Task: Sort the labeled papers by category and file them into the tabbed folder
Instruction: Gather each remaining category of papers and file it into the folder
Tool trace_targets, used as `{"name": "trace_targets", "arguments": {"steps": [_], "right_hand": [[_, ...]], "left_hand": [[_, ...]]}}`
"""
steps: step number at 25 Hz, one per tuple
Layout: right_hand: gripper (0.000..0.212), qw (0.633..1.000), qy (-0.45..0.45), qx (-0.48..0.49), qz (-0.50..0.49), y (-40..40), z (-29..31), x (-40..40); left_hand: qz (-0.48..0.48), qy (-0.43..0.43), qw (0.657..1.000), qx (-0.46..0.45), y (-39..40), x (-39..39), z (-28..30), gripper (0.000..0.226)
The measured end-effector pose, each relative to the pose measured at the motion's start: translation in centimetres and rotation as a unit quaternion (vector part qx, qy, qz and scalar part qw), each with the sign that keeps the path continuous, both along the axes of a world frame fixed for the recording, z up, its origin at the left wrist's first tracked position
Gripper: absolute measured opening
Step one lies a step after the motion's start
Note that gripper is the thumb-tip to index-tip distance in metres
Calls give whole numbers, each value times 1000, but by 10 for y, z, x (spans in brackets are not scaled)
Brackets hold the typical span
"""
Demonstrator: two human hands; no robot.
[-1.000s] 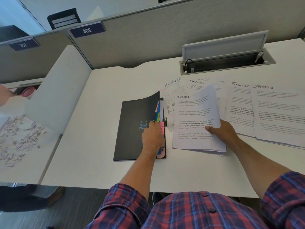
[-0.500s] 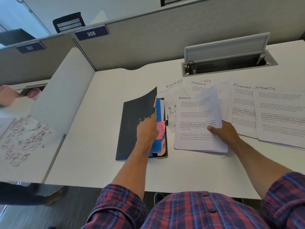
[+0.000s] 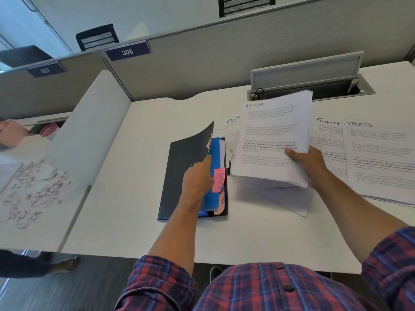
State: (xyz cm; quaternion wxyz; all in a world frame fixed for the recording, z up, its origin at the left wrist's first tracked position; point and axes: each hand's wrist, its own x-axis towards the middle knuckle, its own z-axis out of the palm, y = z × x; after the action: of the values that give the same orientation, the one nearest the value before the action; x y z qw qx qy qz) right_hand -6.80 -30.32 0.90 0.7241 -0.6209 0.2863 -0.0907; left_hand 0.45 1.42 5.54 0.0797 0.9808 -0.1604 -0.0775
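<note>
White, floppy paper stack is sagging in the right hand, pinching its lower edge; left hand is parting the folder, fingers inside; supporting underneath seems wiser.

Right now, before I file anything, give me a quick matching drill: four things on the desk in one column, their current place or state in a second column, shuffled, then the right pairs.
Things:
1. ADMIN stack
2. pink Admin tab
3. black folder cover
4. SPORTS sheet

States:
A. lying flat on the desk at the far right
B. lifted partly open by the left hand
C. held up off the desk in the right hand
D. sticking out from the blue divider inside the folder

Pairs: 1-C, 2-D, 3-B, 4-A
</note>
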Motion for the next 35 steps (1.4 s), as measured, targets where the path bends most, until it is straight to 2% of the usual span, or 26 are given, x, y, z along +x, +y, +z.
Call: {"name": "trace_targets", "arguments": {"steps": [3,6,12,16,20,24,26,29,31,35], "right_hand": [[25,999,-18,16,26,12,19,17],[30,995,8,1,103,31,34,32],[14,964,69,-107,232,79,54,50],[20,931,107,-207,280,103,61,58],[18,905,147,-256,307,108,66,60],[28,900,152,-228,340,103,70,61],[29,900,150,-216,347,102,70,61],[30,921,107,-211,310,116,65,62],[30,926,83,-247,272,130,60,62],[27,898,72,-324,290,157,43,65]], "left_hand": [[0,2,1000,-21,2,3,3,52],[-8,-3,999,-40,5,8,7,51],[-4,-4,999,-33,7,11,11,54],[9,-8,999,-29,5,11,14,57],[17,-11,1000,-23,5,10,16,61],[12,-33,999,-33,5,9,18,54],[9,-35,999,-26,5,9,19,52],[13,-34,999,-12,3,9,20,56],[14,-31,999,-6,2,8,21,58],[24,-34,999,-12,0,6,23,59]]}}
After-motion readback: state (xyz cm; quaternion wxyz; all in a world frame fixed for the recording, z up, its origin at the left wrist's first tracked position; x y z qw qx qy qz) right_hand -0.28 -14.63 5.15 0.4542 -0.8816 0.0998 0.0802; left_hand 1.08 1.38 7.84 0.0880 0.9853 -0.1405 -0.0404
